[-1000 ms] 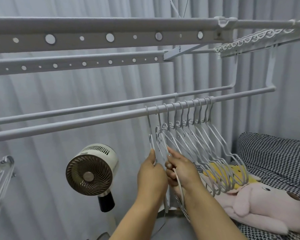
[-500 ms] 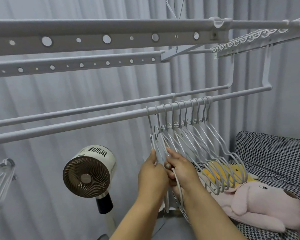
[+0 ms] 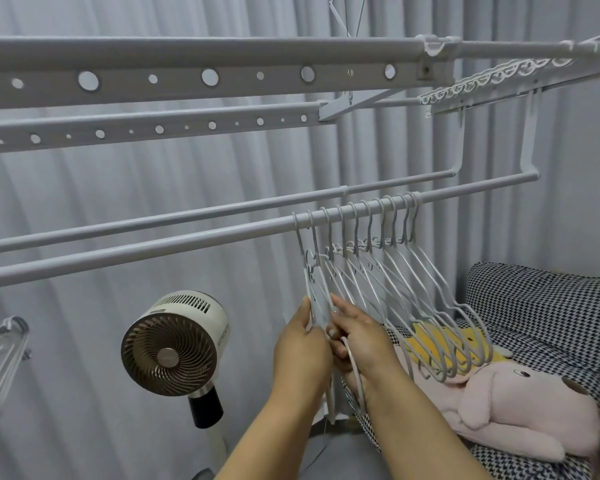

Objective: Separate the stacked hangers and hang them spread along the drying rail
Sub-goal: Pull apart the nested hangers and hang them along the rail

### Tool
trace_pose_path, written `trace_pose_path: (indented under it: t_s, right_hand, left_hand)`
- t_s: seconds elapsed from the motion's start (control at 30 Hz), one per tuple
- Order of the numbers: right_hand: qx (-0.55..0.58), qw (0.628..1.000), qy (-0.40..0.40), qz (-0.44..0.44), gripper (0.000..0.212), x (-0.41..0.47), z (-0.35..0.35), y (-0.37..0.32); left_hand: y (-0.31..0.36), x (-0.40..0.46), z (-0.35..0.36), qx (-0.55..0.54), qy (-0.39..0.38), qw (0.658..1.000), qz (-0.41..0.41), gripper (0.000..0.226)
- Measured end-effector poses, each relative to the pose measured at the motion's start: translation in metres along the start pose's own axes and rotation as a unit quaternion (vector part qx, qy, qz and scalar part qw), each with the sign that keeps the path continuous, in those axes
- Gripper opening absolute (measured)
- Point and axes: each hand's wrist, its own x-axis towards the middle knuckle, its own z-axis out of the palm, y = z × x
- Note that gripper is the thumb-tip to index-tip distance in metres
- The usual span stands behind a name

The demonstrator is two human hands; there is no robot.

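The hangers (image 3: 388, 271) hang in a close bunch on the nearer drying rail (image 3: 187, 242), their hooks crowded over a short stretch toward the rail's right end, while the long run of rail toward 9 o'clock carries none. The rail's long axis runs from about 8 o'clock, low at the left edge, up to about 2 o'clock, where it meets its bracket; any spreading has to follow that line. Both hands sit directly below the bunch's left end, so the hooks lie at roughly 12 o'clock from them. The left hand (image 3: 300, 355) is curled round the lower arm of the leftmost hanger, thumb pointing up along it. The right hand (image 3: 361, 344) pinches the neighbouring hanger's wire just beside it, fingers folded, with a loop of wire running down past its wrist. The two hands touch or nearly touch, knuckle to knuckle. The hangers' bodies slope away from the hands toward 4 o'clock, their lower ends bunched above a pink plush toy (image 3: 520, 407) on a checked cushion (image 3: 548, 306). The left hand is the nearer to the open stretch of rail, so it seems best placed to draw its hanger toward 9 o'clock while the right steadies the remainder.
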Motion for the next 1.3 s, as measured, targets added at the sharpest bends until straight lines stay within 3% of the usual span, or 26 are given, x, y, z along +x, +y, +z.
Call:
trace_pose_path:
  t_s: [0.27,0.73,0.8,0.93,1.03,1.1,1.13,1.2,1.3]
  right_hand:
    - [-0.033,0.999,0.003,-0.01,0.033,0.0,-0.001,0.002]
    - [-0.24,0.965,0.065,-0.08,0.027,-0.006,0.001,0.0]
    - [-0.308,0.942,0.084,-0.104,0.033,-0.01,0.001,0.0]
    - [-0.482,0.854,0.14,-0.138,0.044,-0.028,0.008,-0.006]
    - [-0.515,0.816,0.168,-0.199,0.046,-0.04,0.021,-0.009]
    - [-0.511,0.802,0.172,-0.258,0.045,-0.047,0.032,-0.009]
    - [-0.505,0.797,0.169,-0.286,0.044,-0.05,0.039,-0.007]
    - [-0.477,0.803,0.151,-0.323,0.04,-0.057,0.054,-0.003]
    - [-0.416,0.846,0.098,-0.317,0.034,-0.061,0.081,0.014]
  left_hand:
    - [-0.002,0.0,-0.001,-0.002,0.013,1.0,0.007,0.054]
    - [-0.004,-0.001,-0.004,0.026,0.015,1.0,0.002,0.051]
    - [-0.005,0.0,-0.006,0.042,0.021,0.999,-0.004,0.051]
    - [-0.004,-0.003,-0.011,0.075,0.024,0.997,-0.003,0.049]
    - [-0.008,-0.004,-0.02,0.108,0.015,0.993,0.036,0.046]
    - [-0.011,-0.005,-0.029,0.152,0.036,0.986,0.051,0.063]
    - [-0.008,-0.008,-0.036,0.165,0.049,0.983,0.059,0.061]
    - [-0.003,-0.014,-0.052,0.177,0.073,0.978,0.081,0.04]
    - [-0.004,-0.018,-0.082,0.164,0.112,0.975,0.102,0.035]
